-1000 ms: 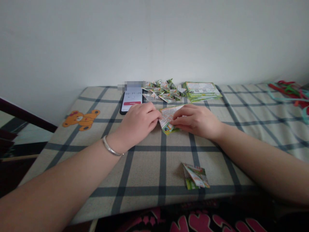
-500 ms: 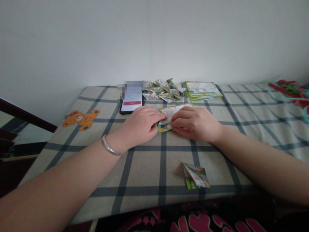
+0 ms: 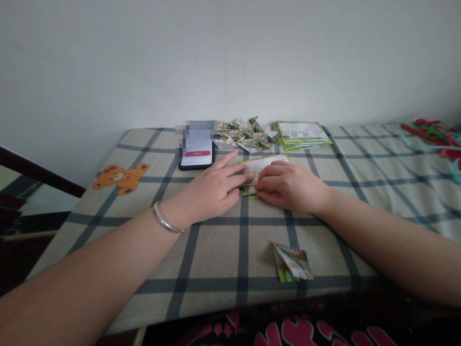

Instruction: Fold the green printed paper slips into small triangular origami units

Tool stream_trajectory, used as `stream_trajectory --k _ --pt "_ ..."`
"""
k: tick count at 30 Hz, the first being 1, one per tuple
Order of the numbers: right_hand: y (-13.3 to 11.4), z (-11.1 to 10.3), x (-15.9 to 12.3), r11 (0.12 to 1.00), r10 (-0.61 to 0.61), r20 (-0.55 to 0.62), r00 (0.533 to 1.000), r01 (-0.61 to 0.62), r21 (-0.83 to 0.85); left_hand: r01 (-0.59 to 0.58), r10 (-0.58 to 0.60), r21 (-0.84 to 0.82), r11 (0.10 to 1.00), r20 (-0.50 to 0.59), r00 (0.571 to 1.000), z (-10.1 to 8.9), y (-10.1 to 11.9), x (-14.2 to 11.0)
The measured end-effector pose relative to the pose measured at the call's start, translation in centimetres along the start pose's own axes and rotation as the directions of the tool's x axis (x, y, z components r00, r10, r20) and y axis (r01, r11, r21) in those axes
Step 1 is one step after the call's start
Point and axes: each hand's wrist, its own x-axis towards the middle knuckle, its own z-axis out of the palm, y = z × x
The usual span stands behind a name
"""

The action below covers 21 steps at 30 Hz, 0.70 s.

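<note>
A printed green-and-white paper leaflet [image 3: 250,167] lies on the tablecloth between my hands. My left hand [image 3: 218,187], with a silver bangle at the wrist, has its fingers spread, their tips resting on the leaflet's left part. Curled over the right part is my right hand [image 3: 284,185], its thumb and fingers closed on the near edge; it hides much of the sheet. Closer to me sits a small folded paper piece [image 3: 293,262] made of similar printed paper. Beyond the leaflet is a pile of folded paper pieces [image 3: 248,134].
A phone [image 3: 196,146] with a lit screen lies left of the pile. To its right is a stack of flat leaflets [image 3: 302,133]. Red and green strips [image 3: 432,134] lie at the far right. The checked tablecloth [image 3: 212,250] has a bear figure [image 3: 122,179]. A wall stands behind.
My left hand's fingers have spread apart, with the index finger lifting away toward the phone. The leaflet's near left edge has shifted slightly. My right hand has hardly moved.
</note>
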Motion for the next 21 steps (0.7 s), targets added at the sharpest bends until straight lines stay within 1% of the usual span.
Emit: stream_trajectory --k 7,14,17,21 --pt "0.19 -0.29 0.13 0.992 0.061 0.025 0.998 -0.063 0.106 0.023 -0.023 0.028 0.999 -0.007 1.0 -0.28 0.33 0.21" --pt "0.76 -0.15 0.09 0.965 0.098 0.0 0.995 -0.095 0.245 0.008 -0.008 0.008 1.0 -0.014 1.0 -0.22 -0.03 0.44" --pt "0.67 -0.27 0.08 0.962 0.125 0.009 0.992 -0.123 0.243 -0.01 0.012 0.043 0.999 -0.035 0.999 -0.2 0.01 0.4" --pt "0.23 -0.45 0.1 0.977 0.14 0.037 0.99 -0.144 0.159 -0.051 0.059 0.158 0.986 -0.041 0.997 -0.47 0.49 0.47"
